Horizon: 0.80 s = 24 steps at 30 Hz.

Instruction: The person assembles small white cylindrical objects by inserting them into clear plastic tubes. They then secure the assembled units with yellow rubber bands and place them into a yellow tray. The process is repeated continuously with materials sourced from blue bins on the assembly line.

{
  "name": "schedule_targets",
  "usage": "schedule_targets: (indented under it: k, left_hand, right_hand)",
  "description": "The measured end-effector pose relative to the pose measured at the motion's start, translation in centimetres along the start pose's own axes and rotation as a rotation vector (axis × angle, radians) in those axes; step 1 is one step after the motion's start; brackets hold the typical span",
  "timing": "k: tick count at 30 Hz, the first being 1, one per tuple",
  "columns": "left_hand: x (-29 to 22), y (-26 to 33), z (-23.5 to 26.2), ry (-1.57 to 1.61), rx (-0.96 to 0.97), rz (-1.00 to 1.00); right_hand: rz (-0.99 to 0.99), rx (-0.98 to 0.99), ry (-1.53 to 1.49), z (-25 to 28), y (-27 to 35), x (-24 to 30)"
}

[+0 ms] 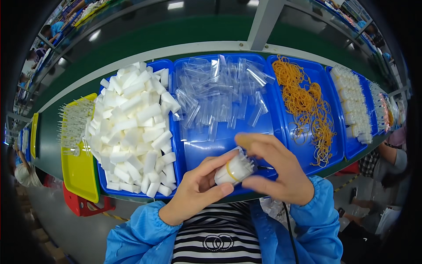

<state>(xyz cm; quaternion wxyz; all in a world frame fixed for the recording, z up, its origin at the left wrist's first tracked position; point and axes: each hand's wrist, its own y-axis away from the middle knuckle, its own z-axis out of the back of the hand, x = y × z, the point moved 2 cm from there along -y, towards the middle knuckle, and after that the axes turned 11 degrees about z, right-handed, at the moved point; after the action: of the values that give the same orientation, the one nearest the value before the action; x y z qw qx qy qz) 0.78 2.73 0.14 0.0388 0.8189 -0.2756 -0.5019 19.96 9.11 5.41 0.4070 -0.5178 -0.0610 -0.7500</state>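
Close in front of my body, a bundle of slim white plastic pieces (224, 176) lies tilted in my left hand (193, 189), whose thumb and fingers are wrapped around it. A yellow rubber band (231, 172) circles the bundle. My right hand (285, 169) is at the bundle's right end, fingers and thumb spread apart around it and slightly blurred. Its index fingertip looks orange, perhaps covered. Beyond both hands, a blue tray (211, 154) holds many clear plastic sleeves (215, 97).
White foam-like cylinders (132, 127) heap over a blue tray at left. A yellow tray (79, 176) with thin white pieces (74, 125) stands farther left. To the right are tangled orange rubber bands (303, 101), then white bundles (351, 105) in blue trays. A dark cable (290, 233) hangs beside my right sleeve.
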Motion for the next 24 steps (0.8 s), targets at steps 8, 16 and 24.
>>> schedule_targets:
  k: [8,16,24]
  left_hand:
    - [0.9,1.2,0.9,-0.154,-0.229,-0.266]
    - [-0.7,1.9,0.1,-0.874,-0.391,-0.620]
    - [0.0,0.1,0.1,0.349,-0.109,0.117]
  right_hand:
    - [-0.203,-0.111,-0.476,0.2,1.7,-2.1]
    - [-0.290,-0.055,-0.551,0.3,1.9,-2.8]
    - [0.020,-0.091,-0.015,0.0,1.1,-1.8]
